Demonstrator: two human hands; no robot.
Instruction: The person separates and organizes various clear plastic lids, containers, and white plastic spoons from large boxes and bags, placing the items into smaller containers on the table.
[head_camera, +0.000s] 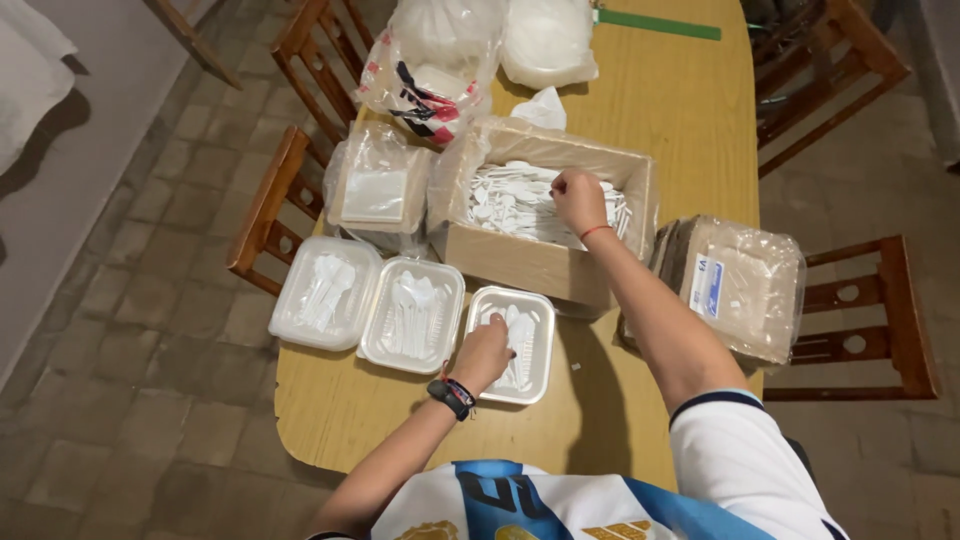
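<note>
**Hands at the tray and the cutlery box**

Nearest me, I see my left hand (483, 352) resting curled on the near edge of an open white foam tray (512, 343) that holds a small pile of white plastic spoons (517, 335); I cannot tell whether its fingers grip anything. 2 more trays sit just beside it to the left, a middle tray (413, 314) with cutlery showing and a far-left tray (326, 291) under a clear lid.

Further out, my right hand (578, 198) reaches into a cardboard box (540, 262) lined with clear plastic, fingers bunched down onto the loose white cutlery (510, 200) inside; a grip is not clear.

All of this lies on a light wooden table (650, 100). Wrapped stacks of trays (735, 285) sit to the right, bagged supplies (430, 70) at the far end. Wooden chairs (870, 320) stand around on a tiled floor (140, 330).
</note>
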